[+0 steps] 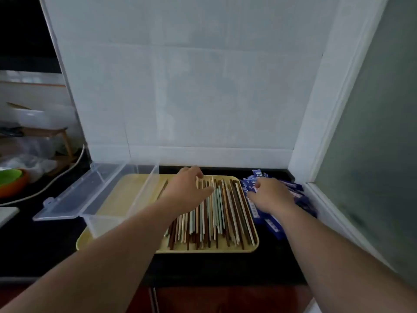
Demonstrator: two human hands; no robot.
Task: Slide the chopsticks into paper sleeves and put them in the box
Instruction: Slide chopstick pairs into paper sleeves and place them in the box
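Right now the left hand (pixel 188 188) lies over the far ends of the chopsticks (pixel 223 213), fingers curled down among them; whether it pinches one or only touches cannot be told. The right hand (pixel 269 195) rests with bent fingers on the heap of blue paper sleeves (pixel 274 227), and whether it grips one is also unclear.

The chopsticks lie packed side by side, mixed in colour, on the right part of a yellow tray (pixel 209 250). Lifting one from such a tight row will probably drag its neighbours, or bring up an unmatched pair. Their near ends reach close to the tray's front rim, so a nudge could roll some onto the dark tabletop (pixel 214 267). The sleeves are loosely piled just beside the tray against the right wall, and a careless pull may scatter or crease them.

The clear box (pixel 144 195) stands on the tray's left part with its lid (pixel 74 195) swung open leftward. No sleeved chopsticks show inside it. The left forearm crosses near its corner and could knock it. Farther left sit green and orange bowls (pixel 10 179) and a pale cable (pixel 56 179), well apart.
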